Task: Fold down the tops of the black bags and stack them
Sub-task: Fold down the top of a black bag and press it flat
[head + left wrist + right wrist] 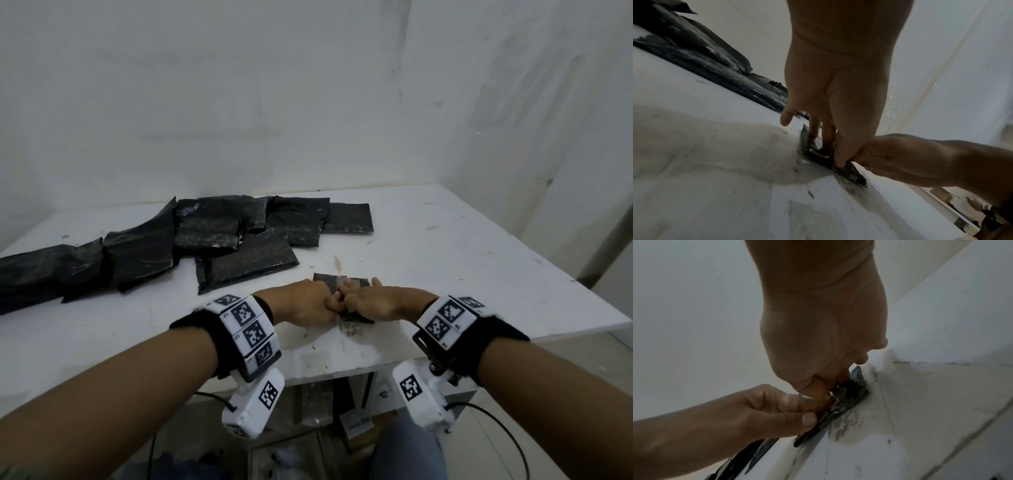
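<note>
- A small black bag [342, 284] lies flat on the white table [445, 246], close to the table's near edge, and both hands meet on top of it.
- The left hand [301, 306] comes onto the bag from the bag's left side; its fingers are curled, and the thumb [840, 155] presses down on the bag's near edge while the other fingers [815, 129] reach over its top.
- The right hand [373, 301] comes from the bag's right side, knuckles touching the left hand's; its curled fingers [842, 378] and thumb pinch the bag's upper layer.
- In the right wrist view the bag [846, 400] shows as a thin dark slab with crinkled shiny plastic under the fingertips.
- Whether the bag's top is already folded over cannot be told, since the hands cover it.
- A loose spread of larger black bags [212, 233] lies overlapping on the table, beyond the small bag and to its left, well apart from it.
- A patch of dark smudges [352, 330] marks the table just in front of the small bag.
</note>
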Demonstrator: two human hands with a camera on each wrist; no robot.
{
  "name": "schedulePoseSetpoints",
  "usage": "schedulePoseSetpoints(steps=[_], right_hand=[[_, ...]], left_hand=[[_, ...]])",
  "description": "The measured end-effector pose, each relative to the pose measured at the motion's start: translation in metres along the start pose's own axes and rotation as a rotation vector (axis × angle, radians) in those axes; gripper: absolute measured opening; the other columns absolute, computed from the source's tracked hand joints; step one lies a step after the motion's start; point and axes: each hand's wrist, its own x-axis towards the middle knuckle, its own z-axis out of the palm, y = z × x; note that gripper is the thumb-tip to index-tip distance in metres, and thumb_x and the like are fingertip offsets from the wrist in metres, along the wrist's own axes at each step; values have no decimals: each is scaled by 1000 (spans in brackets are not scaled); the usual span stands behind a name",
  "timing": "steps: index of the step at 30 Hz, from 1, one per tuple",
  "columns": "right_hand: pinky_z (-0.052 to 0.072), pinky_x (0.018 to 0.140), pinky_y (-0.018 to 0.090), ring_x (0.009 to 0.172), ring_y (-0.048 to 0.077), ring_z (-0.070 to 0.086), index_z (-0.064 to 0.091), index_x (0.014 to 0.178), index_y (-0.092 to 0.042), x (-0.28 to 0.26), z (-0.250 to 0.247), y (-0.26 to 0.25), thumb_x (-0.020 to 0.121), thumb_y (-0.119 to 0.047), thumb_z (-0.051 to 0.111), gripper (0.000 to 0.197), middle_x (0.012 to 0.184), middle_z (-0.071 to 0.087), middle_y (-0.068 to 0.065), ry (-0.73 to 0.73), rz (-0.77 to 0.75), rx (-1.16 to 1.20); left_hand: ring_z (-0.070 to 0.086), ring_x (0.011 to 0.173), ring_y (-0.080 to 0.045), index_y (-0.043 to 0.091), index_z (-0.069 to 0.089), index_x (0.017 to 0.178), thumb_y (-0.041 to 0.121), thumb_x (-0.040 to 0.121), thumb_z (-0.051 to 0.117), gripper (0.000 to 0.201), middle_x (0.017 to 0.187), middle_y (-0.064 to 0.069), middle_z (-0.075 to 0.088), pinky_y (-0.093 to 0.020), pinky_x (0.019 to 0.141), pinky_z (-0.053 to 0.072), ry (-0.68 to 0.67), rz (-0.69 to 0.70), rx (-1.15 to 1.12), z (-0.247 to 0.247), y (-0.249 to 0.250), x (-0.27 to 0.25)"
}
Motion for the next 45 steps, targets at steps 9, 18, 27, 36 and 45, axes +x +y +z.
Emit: schedulePoseSetpoints(steps=[9, 18, 27, 36, 45], right_hand=[[-3, 118, 52, 153, 25, -5, 19, 158, -20, -22, -6, -17, 110, -24, 15, 48, 168, 3, 2, 12, 83, -209], [-5, 116, 67, 152, 37, -11, 0, 159, -31, 9, 1, -4, 105, -44, 14, 57, 167, -6, -10, 112, 155, -219], [1, 114, 71, 152, 39, -8, 17, 156, -22, 0, 11, 4, 107, -39, 20, 51, 168, 6, -3, 229, 64, -202], [-7, 112, 71, 151, 40, -16, -6, 159, -33, 2, 17, 18, 105, -52, 21, 63, 167, -8, -8, 154, 56, -206], [-10, 112, 72, 150, 39, -17, -9, 157, -36, 7, 6, 27, 99, -64, 31, 76, 167, -10, -12, 71, 19, -228]], left_hand=[[49, 134, -35, 19, 65, 131, 50, 98, 45, 49, 126, -10, 66, -48, 106, 44, -74, -10, 79, 3, -5, -7], [33, 145, -35, 26, 51, 144, 39, 105, 40, 42, 149, -14, 48, -47, 115, 32, -96, 32, 131, 4, 1, -20], [55, 119, -26, 18, 58, 130, 23, 102, 50, 29, 133, -6, 59, -34, 100, 42, -32, 48, -72, -7, 12, -29], [32, 145, -31, 30, 44, 146, 43, 106, 35, 42, 148, -1, 49, -59, 112, 31, 166, -58, 107, -9, 1, 10], [-7, 156, -27, 29, 6, 161, 58, 105, 23, 65, 167, 11, 16, -65, 117, -2, -35, -109, 263, -6, -1, 22]])
